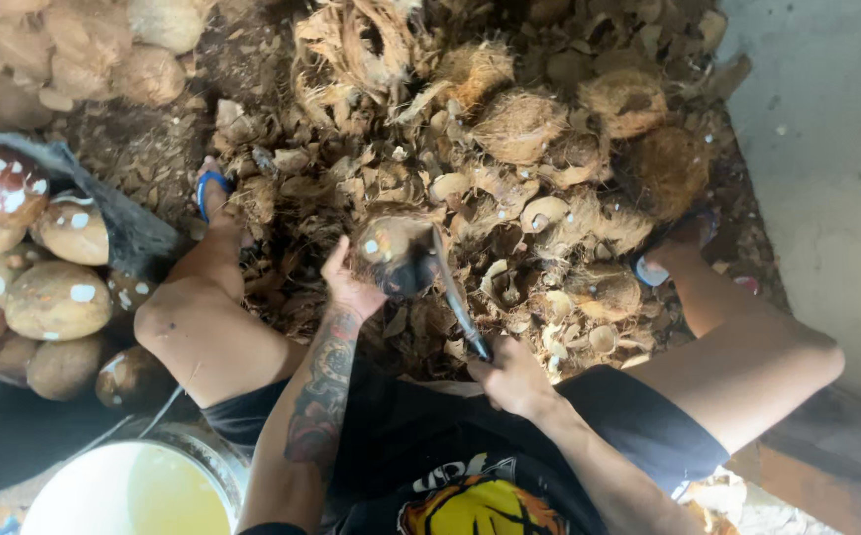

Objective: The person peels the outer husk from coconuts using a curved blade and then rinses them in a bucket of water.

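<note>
My left hand [349, 282] grips a wet, dark brown peeled coconut [394, 253] from its left side, holding it above a heap of husk. My right hand [511, 376] holds the handle of a long curved knife [453, 292]. The blade runs up and left, and its edge rests against the right side of the coconut. My knees are spread to either side, and my feet in blue sandals stand on the husk pile.
Husk scraps and shell pieces [509, 228] cover the floor ahead, with unpeeled hairy coconuts [663, 168] at the back. Peeled wet coconuts [54, 297] are piled at the left. A white bucket of pale liquid [133, 490] stands at the lower left. A grey wall [826, 149] is at the right.
</note>
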